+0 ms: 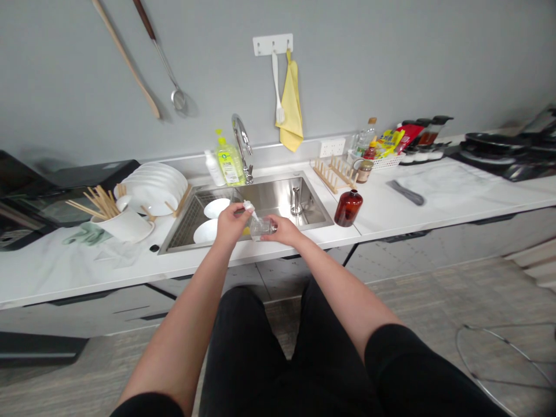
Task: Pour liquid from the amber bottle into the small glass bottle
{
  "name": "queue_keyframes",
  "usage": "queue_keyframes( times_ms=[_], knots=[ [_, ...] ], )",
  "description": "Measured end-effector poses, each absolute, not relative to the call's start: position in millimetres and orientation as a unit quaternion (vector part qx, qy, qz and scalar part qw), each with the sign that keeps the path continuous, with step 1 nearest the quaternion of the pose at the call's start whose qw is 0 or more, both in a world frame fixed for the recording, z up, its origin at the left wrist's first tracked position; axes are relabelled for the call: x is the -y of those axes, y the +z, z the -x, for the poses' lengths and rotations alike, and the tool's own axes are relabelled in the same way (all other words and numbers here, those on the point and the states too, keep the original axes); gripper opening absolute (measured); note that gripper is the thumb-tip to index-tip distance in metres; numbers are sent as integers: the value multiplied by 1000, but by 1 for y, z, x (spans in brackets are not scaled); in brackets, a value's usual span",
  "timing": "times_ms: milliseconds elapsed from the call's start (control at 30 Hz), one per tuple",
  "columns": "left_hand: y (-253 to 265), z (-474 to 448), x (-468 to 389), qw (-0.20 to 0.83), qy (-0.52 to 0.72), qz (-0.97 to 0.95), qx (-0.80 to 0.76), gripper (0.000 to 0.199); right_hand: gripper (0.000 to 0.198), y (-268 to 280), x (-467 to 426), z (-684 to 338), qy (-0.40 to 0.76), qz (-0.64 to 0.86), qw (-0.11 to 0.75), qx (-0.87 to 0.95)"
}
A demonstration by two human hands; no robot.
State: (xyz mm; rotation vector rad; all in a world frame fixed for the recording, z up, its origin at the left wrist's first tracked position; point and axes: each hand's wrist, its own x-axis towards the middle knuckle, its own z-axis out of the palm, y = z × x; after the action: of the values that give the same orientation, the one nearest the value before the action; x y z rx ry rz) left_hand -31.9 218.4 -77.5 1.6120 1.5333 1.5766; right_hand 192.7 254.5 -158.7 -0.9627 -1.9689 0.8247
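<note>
Over the front edge of the sink [324, 215], my left hand [231, 222] pinches a small white piece [249, 206] with a narrow stem slanting down to the right. Its exact kind is too small to make out. My right hand [284, 230] is closed around a small clear container [259, 228], tilted on its side with its left end toward my left hand. The stem's lower end meets or overlaps the container. White bowls [205, 231] sit in the sink's left part, behind my left hand. An amber bottle [348, 208] without a cap stands on the counter to the right.
Behind the sink are a faucet [241, 142], a green soap bottle [230, 162] and a white bottle [214, 168]. Racked plates [152, 185] and a chopstick holder [125, 225] stand left. A wooden rack [335, 174], jar [364, 172] and condiment basket [388, 160] stand right.
</note>
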Motion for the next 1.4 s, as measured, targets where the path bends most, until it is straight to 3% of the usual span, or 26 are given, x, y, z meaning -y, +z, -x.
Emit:
queue_keyframes(
  times_ms=[100, 267, 533, 833, 1033, 1133, 1400],
  knots=[
    [-76, 32, -213, 207, 559, -584, -551, 38, 77, -158, -254, -192, 334, 373, 392, 772],
    [-67, 37, -193, 96, 519, -643, -555, 30, 75, -157, -253, -192, 340, 371, 391, 771],
    [-55, 33, -180, 59, 472, -675, -563, 16, 74, -155, -251, -193, 344, 373, 394, 767],
    [-70, 17, -198, 121, 473, -701, -519, 19, 78, -154, -252, -192, 330, 384, 384, 772],
    [-64, 16, -194, 41, 434, -743, -508, 54, 78, -155, -252, -192, 315, 390, 384, 775],
    [-53, 19, -195, -5, 440, -743, -504, 48, 78, -154, -251, -193, 309, 394, 380, 777],
    [-39, 25, -199, 61, 468, -704, -532, 34, 80, -158, -253, -193, 332, 376, 396, 769]
  ],
)
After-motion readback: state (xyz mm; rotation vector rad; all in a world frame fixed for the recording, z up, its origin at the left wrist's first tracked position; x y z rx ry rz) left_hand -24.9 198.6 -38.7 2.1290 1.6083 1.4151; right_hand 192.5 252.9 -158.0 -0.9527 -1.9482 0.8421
